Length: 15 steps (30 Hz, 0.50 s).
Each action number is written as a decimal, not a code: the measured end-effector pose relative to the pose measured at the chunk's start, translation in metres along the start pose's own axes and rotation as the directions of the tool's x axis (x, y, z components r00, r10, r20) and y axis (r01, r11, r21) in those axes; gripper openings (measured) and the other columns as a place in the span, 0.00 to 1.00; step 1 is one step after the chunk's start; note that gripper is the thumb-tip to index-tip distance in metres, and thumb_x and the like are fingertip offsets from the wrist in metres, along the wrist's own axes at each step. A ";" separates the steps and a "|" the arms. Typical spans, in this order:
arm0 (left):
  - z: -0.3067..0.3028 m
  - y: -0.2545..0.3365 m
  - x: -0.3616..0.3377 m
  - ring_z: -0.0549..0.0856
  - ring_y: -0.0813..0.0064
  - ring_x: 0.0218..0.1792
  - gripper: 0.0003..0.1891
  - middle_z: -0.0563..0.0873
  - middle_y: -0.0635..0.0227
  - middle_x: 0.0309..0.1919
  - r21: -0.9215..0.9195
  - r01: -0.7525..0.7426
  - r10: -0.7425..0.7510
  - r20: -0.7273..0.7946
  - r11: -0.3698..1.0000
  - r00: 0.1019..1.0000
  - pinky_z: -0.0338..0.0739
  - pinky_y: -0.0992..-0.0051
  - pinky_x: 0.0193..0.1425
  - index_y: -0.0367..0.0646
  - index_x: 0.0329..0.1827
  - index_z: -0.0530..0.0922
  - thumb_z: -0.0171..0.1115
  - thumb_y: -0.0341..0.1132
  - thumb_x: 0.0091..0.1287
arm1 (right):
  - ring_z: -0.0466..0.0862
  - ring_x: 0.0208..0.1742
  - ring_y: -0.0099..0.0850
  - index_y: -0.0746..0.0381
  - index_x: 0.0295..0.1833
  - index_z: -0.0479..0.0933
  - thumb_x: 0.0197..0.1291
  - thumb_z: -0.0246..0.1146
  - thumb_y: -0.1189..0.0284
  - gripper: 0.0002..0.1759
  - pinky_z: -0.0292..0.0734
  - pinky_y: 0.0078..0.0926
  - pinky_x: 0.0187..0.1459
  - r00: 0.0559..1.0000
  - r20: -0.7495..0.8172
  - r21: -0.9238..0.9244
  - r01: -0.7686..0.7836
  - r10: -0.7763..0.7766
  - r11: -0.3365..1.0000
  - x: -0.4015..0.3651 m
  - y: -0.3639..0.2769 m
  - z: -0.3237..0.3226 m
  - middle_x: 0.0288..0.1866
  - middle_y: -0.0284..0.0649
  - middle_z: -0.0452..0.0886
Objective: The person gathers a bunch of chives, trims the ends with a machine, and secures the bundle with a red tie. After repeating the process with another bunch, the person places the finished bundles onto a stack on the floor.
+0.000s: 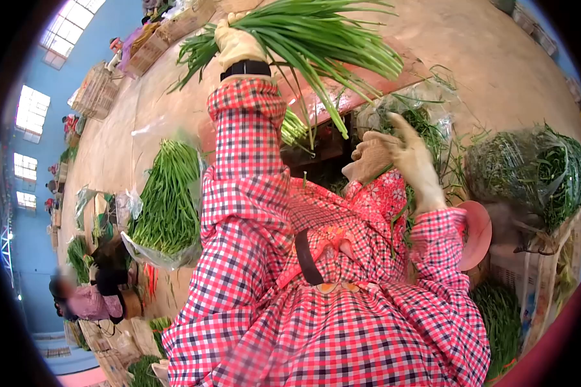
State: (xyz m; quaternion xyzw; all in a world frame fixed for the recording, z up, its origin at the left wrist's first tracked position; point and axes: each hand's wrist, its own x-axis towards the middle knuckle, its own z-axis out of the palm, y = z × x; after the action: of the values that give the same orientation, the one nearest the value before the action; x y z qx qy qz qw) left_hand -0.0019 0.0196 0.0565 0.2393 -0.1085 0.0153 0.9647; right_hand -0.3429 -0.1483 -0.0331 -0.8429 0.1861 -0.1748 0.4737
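My left hand (239, 44), in a pale glove with a black band at the wrist, grips a large bunch of garlic chives (310, 45) out in front of me. Their long green leaves fan out to the right, and a few stalks hang down. My right hand (414, 158), also gloved, holds nothing, its fingers apart and pointing up and left. Right beside it is a brown rounded shape (371, 155) at the end of red floral cloth. Below the held bunch, pale stalk ends of more chives (294, 129) lie by a reddish board (377, 74).
To the left stands a plastic-lined bundle of chives (164, 200). At right are a bagged heap of greens (529, 174), a pink round object (476, 235) and a crate (555, 271). Loose greens (426, 132) lie beyond my right hand. Another person (87, 293) sits at the far left.
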 end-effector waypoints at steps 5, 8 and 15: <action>0.036 0.018 -0.041 0.84 0.59 0.43 0.07 0.84 0.60 0.39 0.196 0.141 -0.149 0.025 0.970 0.989 0.79 0.60 0.55 0.42 0.43 0.76 0.55 0.31 0.62 | 0.81 0.58 0.36 0.65 0.68 0.67 0.65 0.63 0.65 0.29 0.78 0.30 0.57 0.994 0.026 0.696 0.055 -0.102 0.716 0.046 -0.013 0.009 0.62 0.47 0.77; 0.003 0.013 -0.020 0.84 0.62 0.40 0.11 0.85 0.62 0.40 -0.041 0.279 -0.258 0.275 0.959 0.926 0.81 0.63 0.51 0.43 0.44 0.78 0.55 0.40 0.68 | 0.82 0.56 0.34 0.70 0.66 0.66 0.70 0.56 0.69 0.24 0.79 0.25 0.55 0.914 -0.034 0.938 0.169 -0.405 0.302 0.051 -0.014 0.014 0.61 0.48 0.77; 0.022 0.004 -0.066 0.83 0.76 0.38 0.14 0.84 0.79 0.27 -0.139 0.110 -0.082 0.191 0.984 0.978 0.79 0.67 0.47 0.56 0.25 0.76 0.54 0.45 0.71 | 0.81 0.56 0.39 0.71 0.70 0.62 0.65 0.58 0.63 0.33 0.82 0.30 0.50 0.903 0.187 0.982 -0.156 -0.386 0.110 0.005 -0.067 -0.005 0.63 0.52 0.74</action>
State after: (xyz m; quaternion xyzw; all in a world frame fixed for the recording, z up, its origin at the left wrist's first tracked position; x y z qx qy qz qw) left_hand -0.0707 0.0145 0.0626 0.1721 -0.1867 -0.0617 0.9652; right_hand -0.3310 -0.1223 0.0274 -0.3410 -0.1471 -0.1142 0.9215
